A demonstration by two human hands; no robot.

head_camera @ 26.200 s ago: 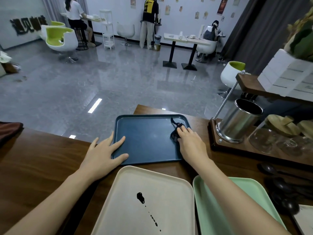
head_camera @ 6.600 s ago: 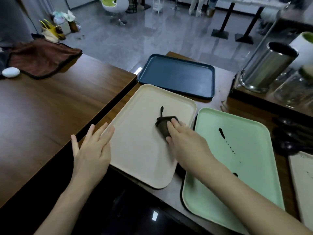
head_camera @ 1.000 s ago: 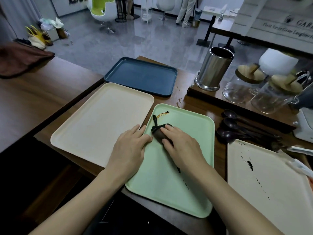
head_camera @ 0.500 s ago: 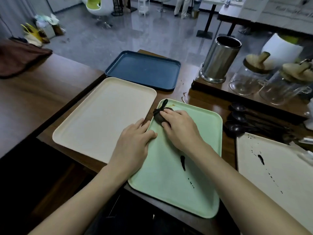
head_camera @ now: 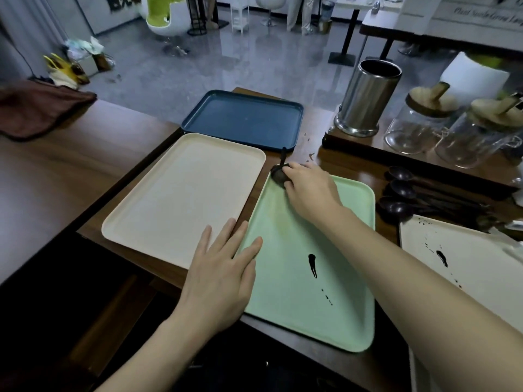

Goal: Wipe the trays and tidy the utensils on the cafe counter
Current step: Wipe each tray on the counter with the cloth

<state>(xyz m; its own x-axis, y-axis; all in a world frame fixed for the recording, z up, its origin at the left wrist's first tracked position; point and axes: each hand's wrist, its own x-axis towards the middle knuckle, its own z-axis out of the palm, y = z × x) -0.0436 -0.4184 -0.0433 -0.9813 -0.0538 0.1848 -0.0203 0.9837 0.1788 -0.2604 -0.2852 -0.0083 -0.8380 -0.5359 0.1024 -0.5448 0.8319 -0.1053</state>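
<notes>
Counter [head_camera: 85, 171] holds four trays [head_camera: 283, 312], three spoons [head_camera: 400, 190]; left hand [head_camera: 223, 275] flat, right hand [head_camera: 308, 190] gripping cloth [head_camera: 278, 174].

The right hand [head_camera: 308, 190] hides most of the dark cloth [head_camera: 278, 175]; the white tray [head_camera: 475, 267] at the counter's [head_camera: 349, 166] right end is cut off.

- 4 trays on the counter [head_camera: 70, 171]: 1 dark blue tray [head_camera: 243, 120], 1 cream tray [head_camera: 184, 193], 1 green tray [head_camera: 283, 315] and 1 white tray [head_camera: 467, 264].
- 2 bare hands: the left hand [head_camera: 223, 273] and the right hand [head_camera: 308, 188].
- 1 dark cloth [head_camera: 278, 174].
- 3 dark spoons side by side: far spoon [head_camera: 400, 174], middle spoon [head_camera: 402, 190], near spoon [head_camera: 394, 207].
- 2 lidded glass jars: left jar [head_camera: 416, 131], right jar [head_camera: 475, 142].
- 1 steel canister [head_camera: 368, 97].
- 1 brown towel [head_camera: 36, 111].
- 2 long dark streaks: the green tray's streak [head_camera: 312, 264] and the white tray's streak [head_camera: 441, 257].
</notes>
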